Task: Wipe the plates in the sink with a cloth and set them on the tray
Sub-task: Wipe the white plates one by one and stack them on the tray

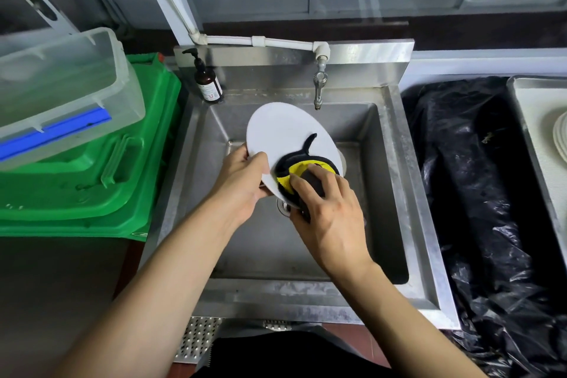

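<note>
Left of the sink sits a green crate with a clear plastic bin resting on it. At the sink's back left corner stands a brown pump bottle. Over the sink basin, the left hand grips the left edge of a white plate, thumb curled onto its face, holding it tilted. The right hand presses a yellow and black cloth against the plate's lower right part, fingers curled over the cloth. The two hands are close together, the plate between them. A tap hangs from the sink's back wall, just beyond the plate. Right of the sink lies black plastic sheeting, then a tray carrying stacked white plates at the frame's edge.
</note>
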Tool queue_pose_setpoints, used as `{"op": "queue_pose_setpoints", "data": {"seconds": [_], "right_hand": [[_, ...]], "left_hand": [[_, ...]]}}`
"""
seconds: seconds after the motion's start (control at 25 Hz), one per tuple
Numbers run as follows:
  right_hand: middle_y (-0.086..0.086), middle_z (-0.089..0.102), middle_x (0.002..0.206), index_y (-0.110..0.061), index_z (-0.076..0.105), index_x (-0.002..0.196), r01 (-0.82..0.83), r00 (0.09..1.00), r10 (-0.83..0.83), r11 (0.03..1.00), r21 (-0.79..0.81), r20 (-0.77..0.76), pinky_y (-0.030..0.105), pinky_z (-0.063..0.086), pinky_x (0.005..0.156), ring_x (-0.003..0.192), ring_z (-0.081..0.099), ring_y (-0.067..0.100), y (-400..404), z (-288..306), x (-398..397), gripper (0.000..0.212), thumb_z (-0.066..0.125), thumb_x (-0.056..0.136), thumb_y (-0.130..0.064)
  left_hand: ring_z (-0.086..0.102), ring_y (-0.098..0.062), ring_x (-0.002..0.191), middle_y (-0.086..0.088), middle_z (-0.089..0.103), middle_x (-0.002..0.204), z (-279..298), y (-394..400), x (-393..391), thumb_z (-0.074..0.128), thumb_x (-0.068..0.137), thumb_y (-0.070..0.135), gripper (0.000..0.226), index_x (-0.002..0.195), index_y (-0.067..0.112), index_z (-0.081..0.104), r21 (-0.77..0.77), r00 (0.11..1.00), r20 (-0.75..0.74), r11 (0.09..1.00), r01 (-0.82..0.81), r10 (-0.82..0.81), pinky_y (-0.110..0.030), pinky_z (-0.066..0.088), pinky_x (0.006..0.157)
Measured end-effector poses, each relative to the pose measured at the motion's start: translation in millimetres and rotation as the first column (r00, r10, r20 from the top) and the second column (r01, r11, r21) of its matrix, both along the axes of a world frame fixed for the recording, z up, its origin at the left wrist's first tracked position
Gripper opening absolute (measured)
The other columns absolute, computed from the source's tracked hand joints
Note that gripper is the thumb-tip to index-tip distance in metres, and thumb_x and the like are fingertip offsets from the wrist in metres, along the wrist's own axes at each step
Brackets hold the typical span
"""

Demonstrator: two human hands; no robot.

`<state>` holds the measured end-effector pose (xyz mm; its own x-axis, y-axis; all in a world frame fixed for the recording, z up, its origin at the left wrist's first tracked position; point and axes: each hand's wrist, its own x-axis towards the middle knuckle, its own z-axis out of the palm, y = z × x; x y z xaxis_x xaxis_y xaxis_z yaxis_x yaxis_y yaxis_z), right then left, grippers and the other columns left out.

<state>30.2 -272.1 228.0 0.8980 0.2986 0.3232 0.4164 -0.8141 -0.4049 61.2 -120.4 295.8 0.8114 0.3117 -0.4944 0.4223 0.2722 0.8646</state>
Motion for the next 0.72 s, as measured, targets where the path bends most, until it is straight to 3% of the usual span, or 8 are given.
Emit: {"op": "queue_pose_setpoints", "data": {"seconds": [0.16, 0.28, 0.36, 0.44, 0.56, 0.6, 0.64, 0.72], "right_hand": [[0.008, 0.063, 0.127, -0.021, 0.071, 0.119, -0.048, 0.994, 0.04, 0.996, 0.073, 0.103, 0.042, 0.056, 0.074, 0.1, 0.062, 0.035, -5.5, -0.5, 4.2, 0.038, 0.079, 0.082, -0.015], [-0.006, 0.063, 0.123, -0.023, 0.071, 0.117, -0.023, 0.999, 0.035, 0.962, 0.273, -0.04, 0.033, 0.057, 0.073, 0.098, 0.064, 0.023, -9.0, 7.2, 7.4, 0.026, 0.076, 0.091, -0.021], [-0.016, 0.064, 0.112, -0.022, 0.073, 0.111, 0.06, 0.975, 0.061, 0.855, 0.515, -0.215, 0.021, 0.054, 0.077, 0.092, 0.066, 0.011, -14.2, 13.0, 11.3, 0.019, 0.076, 0.092, -0.018], [-0.01, 0.072, 0.099, -0.019, 0.075, 0.107, 0.174, 0.926, 0.119, 0.709, 0.684, -0.359, 0.024, 0.053, 0.083, 0.092, 0.068, 0.008, -22.9, 18.3, 20.2, 0.016, 0.076, 0.092, -0.013], [0.009, 0.07, 0.079, -0.016, 0.076, 0.105, 0.341, 0.83, 0.243, 0.491, 0.802, -0.502, 0.032, 0.053, 0.069, 0.072, 0.063, 0.015, -34.8, 26.6, 25.5, 0.012, 0.073, 0.095, -0.011], [0.01, 0.069, 0.078, -0.012, 0.075, 0.108, 0.398, 0.795, 0.291, 0.412, 0.82, -0.532, 0.033, 0.053, 0.065, 0.07, 0.062, 0.016, -37.5, 29.9, 25.2, 0.012, 0.07, 0.096, -0.011], [0.01, 0.07, 0.084, -0.008, 0.072, 0.113, 0.454, 0.758, 0.346, 0.33, 0.828, -0.553, 0.034, 0.056, 0.065, 0.072, 0.064, 0.017, -40.3, 32.4, 25.2, 0.016, 0.067, 0.097, -0.009], [0.013, 0.072, 0.103, -0.007, 0.069, 0.122, 0.53, 0.696, 0.447, 0.21, 0.822, -0.562, 0.043, 0.06, 0.068, 0.083, 0.068, 0.023, -45.3, 35.1, 26.6, 0.025, 0.064, 0.098, -0.008]], "left_hand": [[0.067, -0.037, 0.08, -0.019, 0.065, 0.096, 5.0, 1.7, 3.9, 0.042, 0.082, -0.009, 0.029, 0.102, 0.001, 0.061, -0.001, 0.999, -0.031, 1.0, -0.008, 0.008, -0.054, 0.062, 0.072], [0.072, -0.033, 0.082, -0.015, 0.069, 0.095, 10.4, 0.7, 4.4, 0.058, 0.089, 0.006, 0.011, 0.098, 0.009, 0.063, -0.045, 0.999, -0.029, 0.999, 0.024, -0.025, -0.049, 0.063, 0.074], [0.074, -0.03, 0.092, -0.011, 0.073, 0.102, 5.5, 2.7, 4.8, 0.065, 0.093, 0.025, 0.01, 0.102, 0.02, 0.065, -0.03, 0.997, -0.037, 0.997, 0.073, -0.074, -0.048, 0.062, 0.08], [0.071, -0.028, 0.104, -0.009, 0.07, 0.116, -11.0, 9.3, 6.9, 0.067, 0.091, 0.034, 0.024, 0.113, 0.023, 0.064, 0.088, 0.998, -0.048, 0.996, 0.034, -0.03, -0.047, 0.06, 0.089], [0.059, -0.023, 0.121, 0.0, 0.058, 0.137, -35.9, 20.7, 4.1, 0.066, 0.07, 0.056, 0.074, 0.134, 0.02, 0.056, 0.329, 0.982, -0.187, 0.943, 0.055, 0.008, -0.047, 0.051, 0.103], [0.057, -0.022, 0.121, 0.001, 0.058, 0.135, -44.2, 24.0, 3.4, 0.067, 0.067, 0.062, 0.078, 0.131, 0.018, 0.058, 0.301, 0.969, -0.248, 0.951, 0.067, 0.01, -0.044, 0.048, 0.105], [0.059, -0.021, 0.115, 0.0, 0.061, 0.128, -48.1, 25.1, 3.2, 0.07, 0.071, 0.063, 0.068, 0.12, 0.017, 0.063, 0.216, 0.963, -0.269, 0.975, 0.05, 0.011, -0.039, 0.049, 0.101], [0.067, -0.022, 0.102, -0.006, 0.071, 0.111, -45.6, 22.8, 2.9, 0.073, 0.086, 0.047, 0.035, 0.1, 0.016, 0.065, -0.02, 0.96, -0.277, 0.999, -0.038, 0.03, -0.034, 0.055, 0.083]]}}
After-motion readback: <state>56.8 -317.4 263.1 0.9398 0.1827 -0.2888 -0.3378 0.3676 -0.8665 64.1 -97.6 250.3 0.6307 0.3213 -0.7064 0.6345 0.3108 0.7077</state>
